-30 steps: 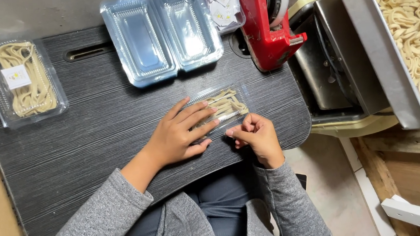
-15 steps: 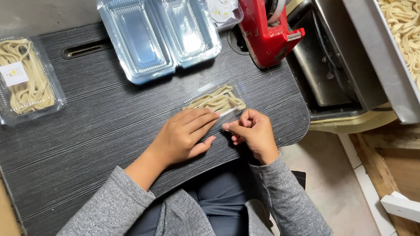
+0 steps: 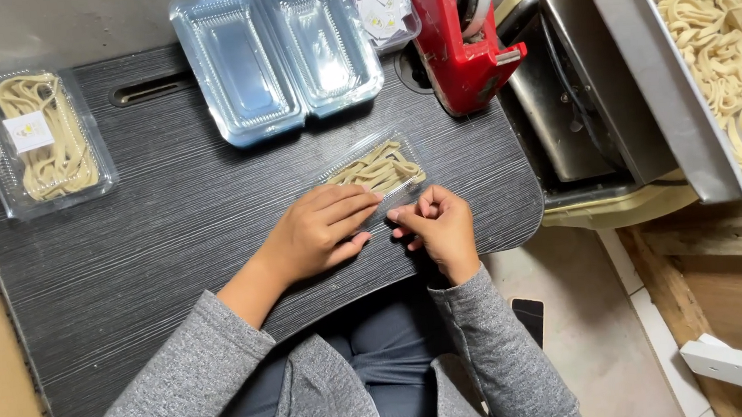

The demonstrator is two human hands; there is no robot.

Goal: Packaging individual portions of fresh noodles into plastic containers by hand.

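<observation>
Both hands shifted slightly toward the body since the earlier frames. Left hand (image 3: 316, 236) lies flat, grip released, pressing the closed noodle pack (image 3: 375, 170) on the counter (image 3: 173, 240). Right hand (image 3: 437, 226) is pinched at its near edge; what it holds is hidden. One finished pack (image 3: 40, 140) sits far left, an empty clamshell (image 3: 277, 54) waits.

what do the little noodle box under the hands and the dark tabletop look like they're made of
The noodle box looks like thin clear plastic, glossy: the pale noodles show through it and its edges catch light. The left hand lies flat on it; the right hand is at its near end. The tabletop looks like laminate or plastic with a dark woodgrain print, matte; fine streaks run across it.
</observation>
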